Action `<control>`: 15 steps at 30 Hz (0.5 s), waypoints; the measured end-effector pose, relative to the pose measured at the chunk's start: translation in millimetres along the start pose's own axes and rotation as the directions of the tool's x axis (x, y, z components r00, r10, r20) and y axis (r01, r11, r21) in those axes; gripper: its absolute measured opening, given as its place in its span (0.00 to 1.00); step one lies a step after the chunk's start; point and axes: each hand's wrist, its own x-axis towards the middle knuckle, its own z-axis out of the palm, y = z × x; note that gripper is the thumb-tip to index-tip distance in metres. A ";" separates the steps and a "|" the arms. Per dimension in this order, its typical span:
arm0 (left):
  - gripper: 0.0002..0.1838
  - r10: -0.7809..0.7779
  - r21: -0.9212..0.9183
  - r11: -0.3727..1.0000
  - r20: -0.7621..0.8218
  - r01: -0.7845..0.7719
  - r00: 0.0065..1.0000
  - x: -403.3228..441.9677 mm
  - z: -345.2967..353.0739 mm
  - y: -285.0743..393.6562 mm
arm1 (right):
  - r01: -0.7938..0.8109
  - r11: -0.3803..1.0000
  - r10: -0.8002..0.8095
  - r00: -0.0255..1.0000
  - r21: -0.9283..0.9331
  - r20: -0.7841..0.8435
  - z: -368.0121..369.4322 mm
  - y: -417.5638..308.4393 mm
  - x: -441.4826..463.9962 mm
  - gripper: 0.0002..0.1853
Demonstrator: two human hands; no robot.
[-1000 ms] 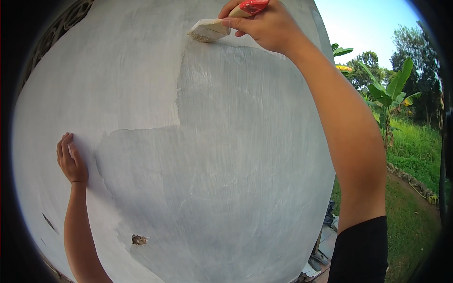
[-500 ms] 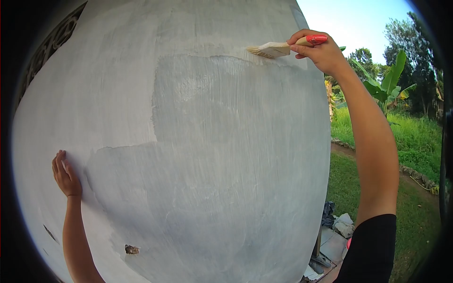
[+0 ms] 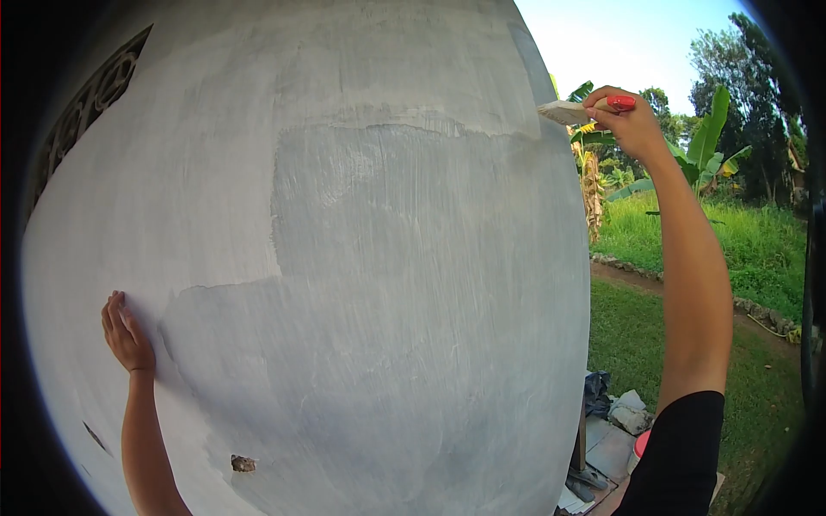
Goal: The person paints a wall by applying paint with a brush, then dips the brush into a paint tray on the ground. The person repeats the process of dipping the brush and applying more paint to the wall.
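My right hand (image 3: 626, 122) grips a paintbrush (image 3: 565, 112) with a pale ferrule and a red-tipped handle. Its bristles point left, at the upper right edge of the grey wall (image 3: 404, 224); whether they touch it I cannot tell. A darker, wet-looking patch covers much of the wall's middle, with a ragged upper edge below paler, streaked coating. Against the wall at the lower left rests my left hand (image 3: 129, 335), empty, its fingers stretched upward.
A small hole (image 3: 243, 463) breaks the wall low down. An ornate vent (image 3: 95, 103) is at the upper left. Beyond the wall's right edge are a black bag (image 3: 596, 393), rubble (image 3: 631, 417), a partly hidden red bucket (image 3: 641, 444), grass and banana plants (image 3: 707, 138).
My right hand has carried the paintbrush rightward and slightly down in view, from the wall's face to its right edge. My left hand stays on the wall; the view has shifted slightly.
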 end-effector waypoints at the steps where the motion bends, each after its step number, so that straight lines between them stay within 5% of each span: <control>1: 0.19 0.000 -0.001 1.000 0.000 0.000 1.000 0.4 0.0 0.1 | 0.039 0.999 -0.039 0.999 -0.037 -0.001 0.8 -6.5 1.4 0.09; 4: 0.19 -0.010 -0.046 0.999 -0.007 0.010 1.000 -0.1 -0.4 0.4 | 0.052 0.969 -0.071 0.995 -0.240 -0.068 7.7 -21.0 9.7 0.09; 15: 0.19 -0.033 -0.042 0.999 0.008 0.034 0.999 0.3 -4.4 7.1 | -0.010 0.954 -0.048 0.982 -0.301 -0.183 58.2 -31.2 -2.1 0.09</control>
